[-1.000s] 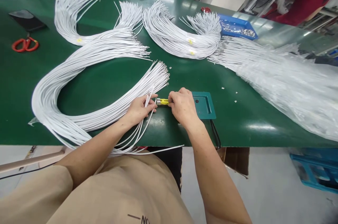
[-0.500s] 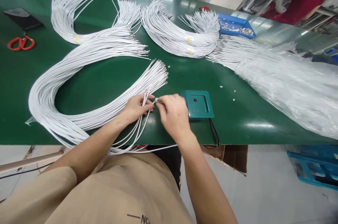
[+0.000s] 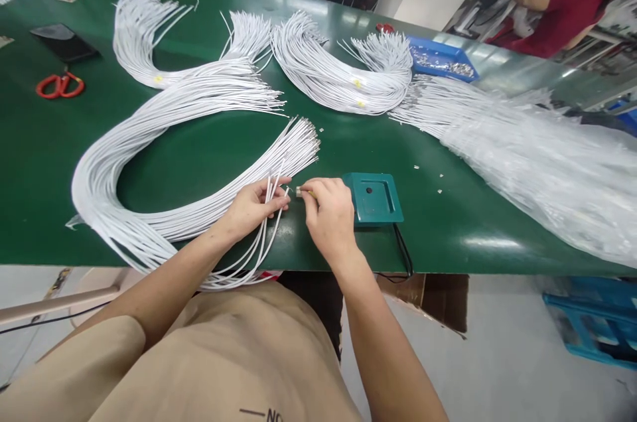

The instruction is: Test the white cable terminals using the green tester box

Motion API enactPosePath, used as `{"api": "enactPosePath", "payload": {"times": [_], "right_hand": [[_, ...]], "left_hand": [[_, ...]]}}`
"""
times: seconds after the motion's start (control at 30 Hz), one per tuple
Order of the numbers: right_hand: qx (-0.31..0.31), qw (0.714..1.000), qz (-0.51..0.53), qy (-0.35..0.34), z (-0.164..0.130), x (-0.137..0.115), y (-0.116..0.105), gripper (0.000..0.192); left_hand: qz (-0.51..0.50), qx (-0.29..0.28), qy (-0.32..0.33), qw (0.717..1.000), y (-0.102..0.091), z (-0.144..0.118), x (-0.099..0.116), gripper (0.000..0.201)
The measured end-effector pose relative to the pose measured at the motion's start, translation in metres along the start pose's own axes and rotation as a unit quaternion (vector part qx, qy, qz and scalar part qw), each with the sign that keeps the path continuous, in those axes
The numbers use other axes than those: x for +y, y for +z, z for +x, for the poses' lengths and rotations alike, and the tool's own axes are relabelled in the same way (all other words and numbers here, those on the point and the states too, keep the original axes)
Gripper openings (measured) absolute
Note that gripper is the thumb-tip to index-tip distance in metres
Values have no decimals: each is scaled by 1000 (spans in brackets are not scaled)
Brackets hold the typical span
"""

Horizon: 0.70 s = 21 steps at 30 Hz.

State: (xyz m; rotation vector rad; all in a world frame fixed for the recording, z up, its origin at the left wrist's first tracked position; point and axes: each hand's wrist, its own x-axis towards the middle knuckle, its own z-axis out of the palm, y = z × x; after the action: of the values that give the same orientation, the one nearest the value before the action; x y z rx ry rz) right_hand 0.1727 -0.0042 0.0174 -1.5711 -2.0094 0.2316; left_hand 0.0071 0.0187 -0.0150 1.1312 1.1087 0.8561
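My left hand (image 3: pixel 251 204) pinches a few thin white wires (image 3: pixel 259 239) that trail off the near table edge toward my lap. My right hand (image 3: pixel 328 213) is closed on a small yellow piece with a metal tip (image 3: pixel 301 192), held close to the wire ends at my left fingertips. Both hands rest on the green table (image 3: pixel 199 156) just left of a teal square fixture (image 3: pixel 374 198) with a black cable. A large curved bundle of white wires (image 3: pixel 149 130) lies behind my left hand, its metal-tipped ends fanned out near my fingers.
More white wire bundles (image 3: pixel 338 77) lie farther back. A heap of wires in clear plastic (image 3: pixel 537 156) covers the right side. A blue tray of metal parts (image 3: pixel 440 60), red scissors (image 3: pixel 60 85) and a black phone (image 3: pixel 62 42) sit on the table. Other people work beyond the table.
My right hand drew back left from over the teal fixture, uncovering it, and brought the yellow piece closer to the wire ends in my left hand.
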Motion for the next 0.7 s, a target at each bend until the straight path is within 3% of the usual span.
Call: {"api": "enactPosePath", "payload": {"times": [0.23,0.37,0.5,0.7], "right_hand": [[-30,994,100,35,13,-5,7,16],[-31,991,127,19,12,-6,8,15],[-46,997,35,-55,8,0,9,23],[-68,971,-136,-182,6,11,6,30]], "left_hand": [[-17,-13,18,1000,1,-9,8,56],[-90,-27,-43,995,0,-11,9,47],[-186,-29,-113,976,1,-11,9,31],[-221,-17,-100,970,11,-6,7,33]]}}
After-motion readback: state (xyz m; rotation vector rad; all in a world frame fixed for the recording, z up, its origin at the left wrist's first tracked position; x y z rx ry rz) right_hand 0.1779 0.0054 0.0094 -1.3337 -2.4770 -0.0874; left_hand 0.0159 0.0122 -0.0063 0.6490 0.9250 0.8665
